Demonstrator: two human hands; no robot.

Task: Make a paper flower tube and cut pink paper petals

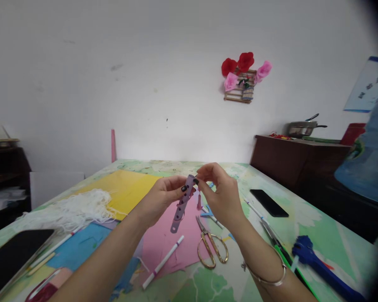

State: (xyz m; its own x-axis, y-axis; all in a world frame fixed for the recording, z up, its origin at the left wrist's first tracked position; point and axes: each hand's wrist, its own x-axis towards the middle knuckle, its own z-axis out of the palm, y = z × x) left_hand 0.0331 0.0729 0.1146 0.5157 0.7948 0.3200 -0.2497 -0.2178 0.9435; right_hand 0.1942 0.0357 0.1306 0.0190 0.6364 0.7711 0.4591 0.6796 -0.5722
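My left hand (170,191) is closed around a flat-looking purple strip (180,212) with a row of dark round spots and a small hole at its lower end. The strip slants above the table, its upper end toward my right hand (222,193). The right thumb and fingers pinch together at that upper end; what lies between the fingertips is too small to make out. Just below them hangs a small pink tassel (199,201). Gold-handled scissors (212,247) lie under my hands, partly on a pink sheet (164,251), with a white marker (163,262) nearby.
White yarn (78,205), a yellow sheet (126,184) and blue paper (82,245) lie on the left, beside a dark tablet-like object (15,260). To the right are a black phone (269,203), green-handled scissors (283,251) and a blue tool (324,268).
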